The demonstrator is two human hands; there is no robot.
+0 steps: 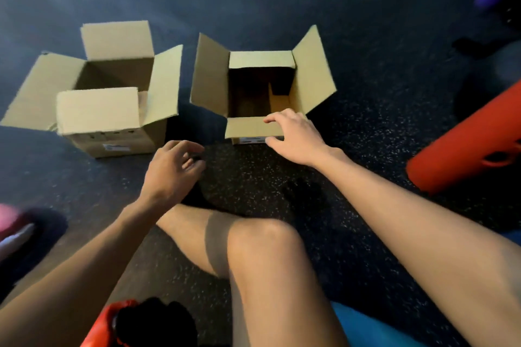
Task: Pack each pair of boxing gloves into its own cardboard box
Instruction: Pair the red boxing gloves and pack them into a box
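Two cardboard boxes stand open on the dark floor (366,51), side by side and just apart, out in front of us. Neither the left box (118,141) nor the right box (313,73) shows anything but bare board inside, as far as we can look in. We judge that no pair is packed yet and that nearly the whole task is left.

Our right hand (298,135) rests on the near flap (248,127) of the right box. Its grip is apart: the fingers lie on top of the flap and the thumb sits at its folded edge, not closed on it as far as we can tell. Our left hand (169,169) hovers over the floor between the boxes and our knee, its grip loosely curled and holding nothing.

A red and black glove (146,321), as we take it to be, lies on the floor close under our left forearm, well apart from both boxes. A pink and white thing (11,231) farther left may be another, but it is too blurred to say.

The boxes are plain brown board, matte, with crisp creases and stiff flaps. All four flaps stand out on the right box, while one near flap leans in over the left box's opening. The floor looks rubbery and speckled with pale flecks. The glove seems padded and slightly glossy. To our right a red cylinder (465,146) lies smooth and rounded, with holes cut in its side.
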